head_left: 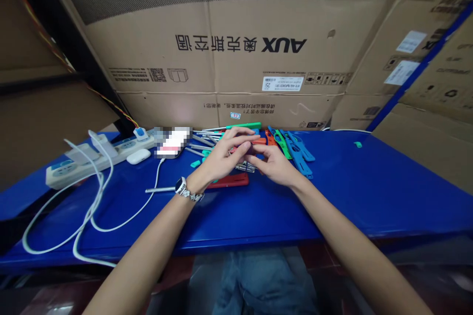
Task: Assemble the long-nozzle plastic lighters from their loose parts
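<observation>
Hands together, left hand [221,157] and right hand [275,163] both pinching 1 small red piece [244,148] at the fingertips, apparently lifted clear of the red handle [231,180] beneath, blue and green handles [295,150] just right.

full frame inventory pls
cardboard boxes: several, brown, rear
table: one, blue, centre
power strip: one, white, left
cables: several, white, left
earbud case: one, white, beside strip
phone: one, blurred, beside case
metal rods: several, silver, behind left hand
plastic handles: pile, blue/green/orange, behind right hand
flat piece: one, red, below hands
caps: few, teal, scattered
watch: one, silver, left wrist
red part: one, small, between fingertips
left hand: pinches red part
right hand: pinches red part
</observation>
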Tool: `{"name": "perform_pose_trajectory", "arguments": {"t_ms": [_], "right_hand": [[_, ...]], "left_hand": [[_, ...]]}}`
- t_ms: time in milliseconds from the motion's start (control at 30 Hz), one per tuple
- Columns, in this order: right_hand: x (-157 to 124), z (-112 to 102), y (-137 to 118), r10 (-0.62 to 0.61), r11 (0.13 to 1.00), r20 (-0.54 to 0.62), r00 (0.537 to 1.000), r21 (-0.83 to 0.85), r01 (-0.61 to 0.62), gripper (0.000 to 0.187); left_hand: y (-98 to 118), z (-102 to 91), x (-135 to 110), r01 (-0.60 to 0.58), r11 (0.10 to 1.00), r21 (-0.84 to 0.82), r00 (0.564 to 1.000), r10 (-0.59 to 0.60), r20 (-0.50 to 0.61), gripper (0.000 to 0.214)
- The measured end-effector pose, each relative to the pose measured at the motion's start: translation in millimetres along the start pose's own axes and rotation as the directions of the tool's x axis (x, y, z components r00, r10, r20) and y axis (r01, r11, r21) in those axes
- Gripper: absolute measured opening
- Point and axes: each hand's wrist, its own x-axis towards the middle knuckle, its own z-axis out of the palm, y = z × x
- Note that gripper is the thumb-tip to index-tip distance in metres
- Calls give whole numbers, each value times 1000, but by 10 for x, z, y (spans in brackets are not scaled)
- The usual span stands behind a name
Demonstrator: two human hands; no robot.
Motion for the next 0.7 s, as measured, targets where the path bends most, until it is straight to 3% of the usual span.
{"name": "perform_pose_trajectory", "arguments": {"t_ms": [67, 167, 267, 367, 533, 633, 700], "right_hand": [[18, 76, 35, -5, 999, -127, 992, -38, 0, 24], [42, 196, 123, 10, 997, -276, 961, -73, -32, 24], [47, 254, 180, 28, 994, -328, 944, -92, -61, 26], [34, 212, 150, 16, 995, -277, 961, -87, -41, 28], [7, 61, 30, 19, 997, 9, 1000, 80, -20, 32], [10, 63, 34, 43, 995, -30, 999, 94, -40, 33], [25, 112, 74, 37, 996, -88, 995, 85, -30, 31]], "left_hand": [[14, 54, 6, 49, 999, -5, 992, -49, -113, 24], [43, 150, 19, 166, 984, -65, 946, -178, -271, 23], [57, 182, 27, 219, 962, -164, 929, -257, -266, 21], [49, 110, 29, 208, 961, -180, 957, -238, -166, 17], [22, -57, 9, 111, 994, 14, 993, -110, -44, 16], [32, -59, 2, 106, 993, 45, 994, -105, -23, 20], [49, -11, 6, 133, 991, 13, 987, -131, -94, 18]]}}
